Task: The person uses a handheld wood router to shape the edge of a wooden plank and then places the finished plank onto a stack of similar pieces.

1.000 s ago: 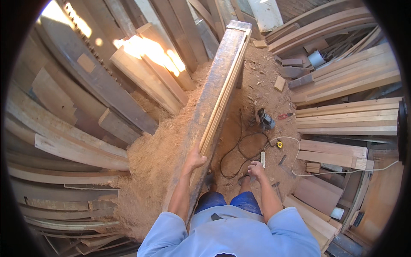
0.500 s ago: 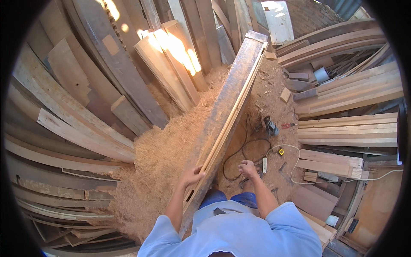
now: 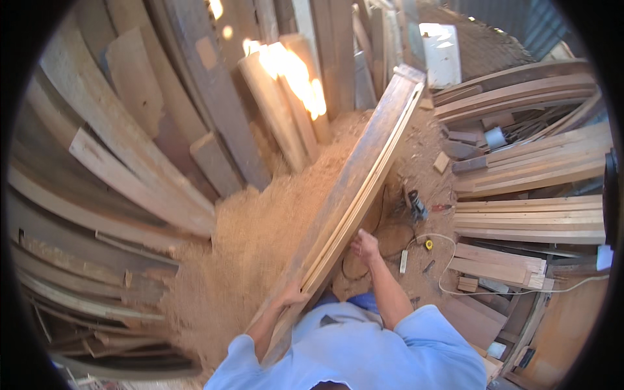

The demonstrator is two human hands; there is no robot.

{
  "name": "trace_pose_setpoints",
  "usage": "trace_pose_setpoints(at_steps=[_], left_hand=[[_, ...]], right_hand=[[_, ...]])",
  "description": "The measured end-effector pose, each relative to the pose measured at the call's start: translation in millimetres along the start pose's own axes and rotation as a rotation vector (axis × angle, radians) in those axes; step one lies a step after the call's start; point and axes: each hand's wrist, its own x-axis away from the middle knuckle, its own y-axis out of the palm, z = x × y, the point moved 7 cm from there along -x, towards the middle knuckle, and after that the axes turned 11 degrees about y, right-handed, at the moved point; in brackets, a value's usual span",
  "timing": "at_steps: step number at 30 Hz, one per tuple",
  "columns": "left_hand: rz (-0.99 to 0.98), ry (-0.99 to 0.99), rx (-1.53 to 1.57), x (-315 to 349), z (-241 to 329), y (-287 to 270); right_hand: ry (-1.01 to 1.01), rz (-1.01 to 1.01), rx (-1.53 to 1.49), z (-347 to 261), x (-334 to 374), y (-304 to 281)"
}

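A long, dark, worn wooden bench point(image 3: 364, 140) runs diagonally away from me, with a block across its far end. Along its right side lies a narrow pale wooden strip point(image 3: 367, 182). My left hand point(image 3: 294, 296) is closed over the near end of the strip, slightly blurred. Close beside the bench's right edge, my right hand point(image 3: 366, 246) is closed, its fingers curled. Anything held in it is hidden.
Wood shavings point(image 3: 250, 227) are heaped left of the bench. Boards point(image 3: 221, 97) lean at the left and back. A power tool point(image 3: 417, 205), a yellow tape measure point(image 3: 429, 245) and a pale cord point(image 3: 448, 257) lie at the right, near stacked planks point(image 3: 530, 214).
My right hand has moved up and left to the bench's edge. My left hand has slid nearer to me along the strip. The whole view has shifted slightly.
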Motion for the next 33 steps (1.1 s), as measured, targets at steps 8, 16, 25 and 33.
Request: trace_pose_setpoints(at_steps=[8,16,25,33], left_hand=[[-0.011,-0.108,0.206,61,29,49],[-0.158,0.151,0.415,65,60,125],[0.051,0.14,0.735,8,166,131],[0.105,0.45,0.706,-54,267,97]], right_hand=[[-0.025,-0.235,-0.295,-1,55,47],[0.073,-0.562,-0.468,-21,95,0],[-0.293,-0.507,-0.249,-166,179,2],[-0.608,-0.552,-0.238,-296,264,12]])
